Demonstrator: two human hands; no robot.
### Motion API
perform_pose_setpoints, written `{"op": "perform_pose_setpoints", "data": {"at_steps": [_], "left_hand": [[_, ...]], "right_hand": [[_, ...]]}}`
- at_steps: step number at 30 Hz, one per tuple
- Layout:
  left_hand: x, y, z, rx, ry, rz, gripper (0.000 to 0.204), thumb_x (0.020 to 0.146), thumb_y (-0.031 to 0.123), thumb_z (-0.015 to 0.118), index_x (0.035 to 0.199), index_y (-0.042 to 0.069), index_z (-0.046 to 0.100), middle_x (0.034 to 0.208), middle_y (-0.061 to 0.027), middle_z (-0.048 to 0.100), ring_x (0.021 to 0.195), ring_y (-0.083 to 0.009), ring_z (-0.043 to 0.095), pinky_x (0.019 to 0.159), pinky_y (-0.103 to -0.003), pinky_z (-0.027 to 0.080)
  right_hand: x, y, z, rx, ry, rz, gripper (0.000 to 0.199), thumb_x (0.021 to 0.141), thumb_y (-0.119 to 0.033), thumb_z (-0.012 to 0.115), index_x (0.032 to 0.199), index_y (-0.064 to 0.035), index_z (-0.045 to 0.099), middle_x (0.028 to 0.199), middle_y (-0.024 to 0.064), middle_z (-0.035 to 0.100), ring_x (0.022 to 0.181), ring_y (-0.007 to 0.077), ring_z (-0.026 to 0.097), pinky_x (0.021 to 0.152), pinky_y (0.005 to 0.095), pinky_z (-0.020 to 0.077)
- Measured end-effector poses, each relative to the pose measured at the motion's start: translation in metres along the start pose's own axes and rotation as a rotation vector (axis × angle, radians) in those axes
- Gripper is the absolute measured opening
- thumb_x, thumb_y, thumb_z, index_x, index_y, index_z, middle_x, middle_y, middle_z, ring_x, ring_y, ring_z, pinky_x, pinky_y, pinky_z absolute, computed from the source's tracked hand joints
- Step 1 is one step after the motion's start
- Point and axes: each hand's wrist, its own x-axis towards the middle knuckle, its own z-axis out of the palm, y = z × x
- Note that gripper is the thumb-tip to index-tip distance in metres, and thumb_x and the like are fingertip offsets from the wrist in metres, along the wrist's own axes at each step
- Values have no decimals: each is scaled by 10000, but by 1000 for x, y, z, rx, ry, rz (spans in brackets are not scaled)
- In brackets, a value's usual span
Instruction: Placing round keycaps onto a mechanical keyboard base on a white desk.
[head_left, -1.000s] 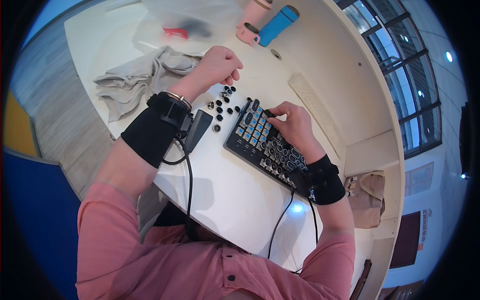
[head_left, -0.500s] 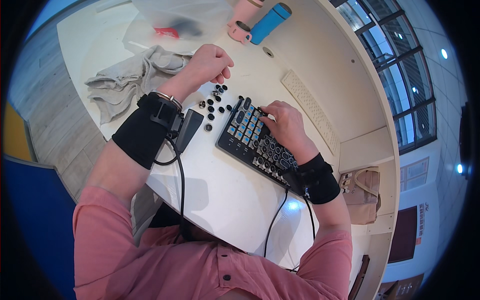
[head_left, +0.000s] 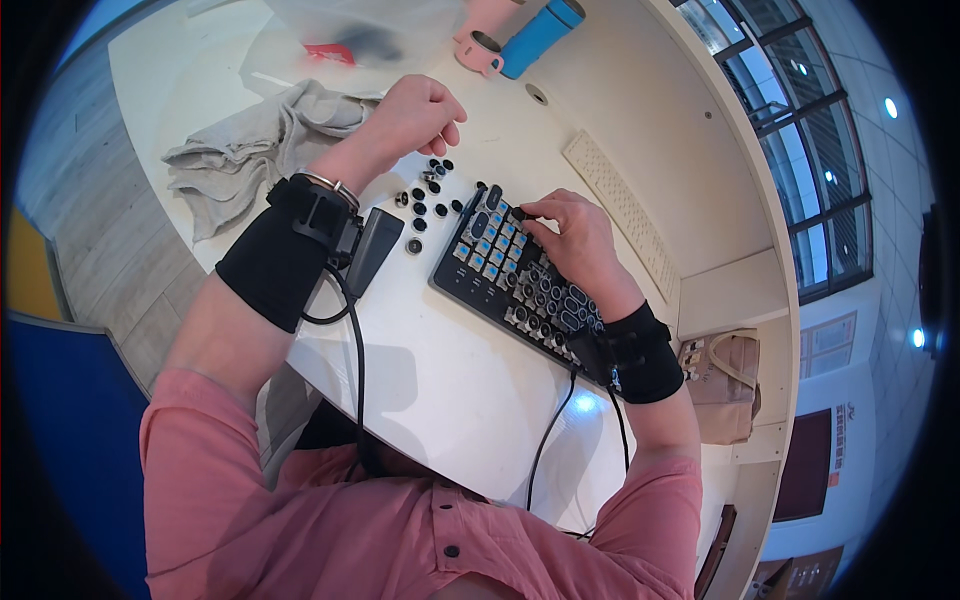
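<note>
My right hand (head_left: 575, 238), right of centre in the frame, had thumb and forefinger drawn close together at the upper edge of the black keyboard (head_left: 505, 285). A dark key showed by the fingertips, but I couldn't tell whether I was gripping it or only touching it. My left hand (head_left: 415, 118), above centre, hung with its fingers loosely curled; whether anything was tucked inside them I couldn't tell either.

The keyboard lay slantwise from the middle of the frame toward the lower right. Its upper-left part showed bare blue switches (head_left: 489, 248), while round dark keys covered the part nearer my right wrist. Just below my left hand, loose round keycaps (head_left: 419, 209) were scattered on the white table (head_left: 430, 370).

I wore a black band on each forearm. Left of my left hand lay a crumpled grey cloth (head_left: 235, 150). At the top of the frame were a clear plastic bag (head_left: 400, 20), a pink cup (head_left: 474, 52) and a blue bottle (head_left: 541, 38). A pale keyboard (head_left: 622, 213) lay along the panel, right of centre, and a tan bag (head_left: 722, 395) stood farther right.
</note>
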Motion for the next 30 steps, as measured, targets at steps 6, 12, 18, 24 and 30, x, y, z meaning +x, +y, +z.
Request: {"op": "perform_pose_setpoints", "data": {"at_steps": [6, 12, 18, 24, 30], "left_hand": [[-1, 0, 0, -13, -12, 8, 181, 856, 132, 503, 902, -5, 612, 695, -45, 613, 547, -78, 554, 503, -213, 436], [-1, 1, 0, -14, -6, -6, 176, 851, 124, 507, 900, -9, 611, 693, -48, 611, 551, -83, 553, 505, -214, 433], [-1, 2, 1, -13, -2, -14, 175, 847, 116, 504, 903, -12, 610, 692, -50, 609, 554, -84, 549, 510, -222, 435], [0, 0, 1, -14, -4, -13, 178, 841, 102, 492, 904, -18, 608, 690, -54, 608, 549, -83, 545, 510, -226, 433], [0, 0, 1, -11, -6, -12, 182, 840, 96, 484, 908, -19, 606, 691, -55, 608, 543, -82, 542, 510, -226, 430]], "right_hand": [[-1, -1, 0, -13, -12, 11, 160, 767, -128, 675, 917, -80, 707, 812, 86, 634, 764, 276, 618, 678, 373, 485], [0, 0, -1, 43, -36, 98, 149, 787, -124, 664, 926, -89, 705, 828, 84, 640, 741, 267, 628, 674, 360, 486], [1, -1, -4, 25, -67, 49, 161, 791, -126, 656, 942, -95, 702, 835, 87, 641, 740, 268, 628, 670, 361, 485], [-2, -2, -5, 46, -55, 98, 150, 791, -78, 652, 934, -45, 684, 828, 101, 646, 729, 259, 617, 672, 344, 483], [-2, 5, 1, 77, -36, 45, 143, 800, -125, 644, 927, -84, 696, 811, 92, 640, 733, 275, 624, 667, 367, 485]]}}
